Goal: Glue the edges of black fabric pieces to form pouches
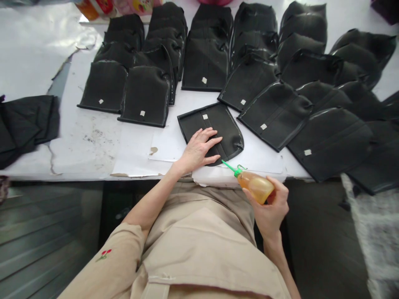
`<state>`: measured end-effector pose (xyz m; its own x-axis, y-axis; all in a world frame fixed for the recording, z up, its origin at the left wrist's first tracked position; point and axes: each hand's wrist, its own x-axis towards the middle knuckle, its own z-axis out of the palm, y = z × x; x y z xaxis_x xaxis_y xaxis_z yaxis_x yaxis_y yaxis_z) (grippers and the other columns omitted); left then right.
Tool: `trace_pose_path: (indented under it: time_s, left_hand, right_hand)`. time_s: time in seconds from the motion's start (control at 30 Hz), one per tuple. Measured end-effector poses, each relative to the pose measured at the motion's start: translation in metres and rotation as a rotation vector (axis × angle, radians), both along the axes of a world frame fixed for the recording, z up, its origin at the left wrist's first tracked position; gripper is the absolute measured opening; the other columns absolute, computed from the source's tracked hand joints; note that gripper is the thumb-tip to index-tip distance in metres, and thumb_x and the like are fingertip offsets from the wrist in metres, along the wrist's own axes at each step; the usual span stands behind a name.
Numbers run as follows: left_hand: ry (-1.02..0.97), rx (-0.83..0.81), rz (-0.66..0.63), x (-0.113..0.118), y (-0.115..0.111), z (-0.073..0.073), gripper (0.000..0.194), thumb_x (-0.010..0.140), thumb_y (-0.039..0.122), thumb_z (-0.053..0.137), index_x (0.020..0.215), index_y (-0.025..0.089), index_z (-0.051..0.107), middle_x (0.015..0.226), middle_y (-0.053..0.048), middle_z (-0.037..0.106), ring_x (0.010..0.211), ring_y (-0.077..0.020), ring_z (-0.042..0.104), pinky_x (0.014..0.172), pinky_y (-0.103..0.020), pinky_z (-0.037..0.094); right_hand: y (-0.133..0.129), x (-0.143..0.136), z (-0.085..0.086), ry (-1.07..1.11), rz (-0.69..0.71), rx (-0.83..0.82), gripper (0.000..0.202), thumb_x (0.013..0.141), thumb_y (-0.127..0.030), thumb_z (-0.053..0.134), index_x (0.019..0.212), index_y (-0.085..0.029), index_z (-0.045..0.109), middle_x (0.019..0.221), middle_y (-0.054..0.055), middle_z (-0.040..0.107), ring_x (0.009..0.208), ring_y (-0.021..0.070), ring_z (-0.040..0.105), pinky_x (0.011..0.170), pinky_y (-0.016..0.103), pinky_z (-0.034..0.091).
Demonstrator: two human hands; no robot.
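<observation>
A black fabric piece [229, 133] with a small white tag and a curved edge lies at the table's front, turned at an angle. On it my left hand [201, 150] rests palm down, fingers spread. My right hand [271, 207] is wrapped round a glue bottle [257, 187] of amber liquid with a green nozzle. The tip of that nozzle is at the piece's near edge, just right of my left thumb; whether it touches cannot be told.
Overlapping rows of similar black pieces [205, 62] span the back and right of the white table [90, 141]. Folded black cloth [28, 124] lies at the far left. Colourful containers [104, 6] stand at the back left. White textured material [377, 232] hangs at the lower right.
</observation>
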<state>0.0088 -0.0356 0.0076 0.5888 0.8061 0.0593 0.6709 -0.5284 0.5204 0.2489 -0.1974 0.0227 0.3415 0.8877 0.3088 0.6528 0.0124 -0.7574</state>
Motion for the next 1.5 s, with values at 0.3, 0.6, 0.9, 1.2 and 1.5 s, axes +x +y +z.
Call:
trace_pose_path:
  time_s: [0.3,0.6,0.9,1.2,1.5]
  left_hand:
    - [0.001,-0.001,0.014,0.003,-0.001,-0.002,0.046,0.098,0.031,0.057,0.143,0.02,0.057,0.154,-0.014,0.05,0.151,-0.0282,0.036,0.127,-0.054,0.022]
    - [0.003,-0.024,0.036,0.005,-0.001,0.0,0.042,0.1,0.028,0.05,0.141,0.021,0.059,0.153,-0.012,0.052,0.151,-0.0261,0.037,0.128,-0.052,0.022]
    - [-0.183,-0.136,-0.062,-0.017,0.005,0.005,0.044,0.097,0.037,0.062,0.139,0.023,0.06,0.152,-0.015,0.052,0.149,-0.0288,0.04,0.124,-0.054,0.032]
    - [-0.229,-0.214,-0.112,-0.039,0.003,0.005,0.043,0.09,0.041,0.073,0.131,0.026,0.068,0.15,-0.014,0.054,0.148,-0.0319,0.042,0.122,-0.056,0.036]
    - [-0.227,-0.236,-0.142,-0.04,0.005,0.006,0.041,0.092,0.025,0.068,0.133,0.026,0.066,0.153,-0.013,0.052,0.149,-0.0281,0.042,0.126,-0.054,0.027]
  right_hand:
    - [-0.002,-0.01,-0.006,0.022,0.041,-0.033,0.066,0.073,-0.046,0.089,0.126,-0.021,0.059,0.109,0.008,0.066,0.095,0.0243,0.069,0.075,0.036,0.061]
    - [0.004,-0.017,-0.007,0.001,0.071,-0.015,0.066,0.074,-0.052,0.088,0.124,-0.021,0.058,0.108,0.01,0.067,0.096,0.0258,0.07,0.078,0.039,0.062]
    - [0.006,-0.018,-0.007,0.02,0.054,-0.012,0.063,0.076,-0.049,0.087,0.125,-0.022,0.059,0.11,0.008,0.067,0.096,0.025,0.069,0.076,0.036,0.06]
    - [0.004,-0.019,-0.006,-0.008,0.108,-0.017,0.064,0.076,-0.052,0.086,0.125,-0.021,0.057,0.108,0.009,0.066,0.094,0.0248,0.068,0.073,0.036,0.061]
    - [0.002,-0.02,-0.01,0.005,0.161,-0.008,0.069,0.074,-0.049,0.088,0.128,-0.022,0.055,0.111,0.01,0.064,0.098,0.0263,0.067,0.077,0.04,0.061]
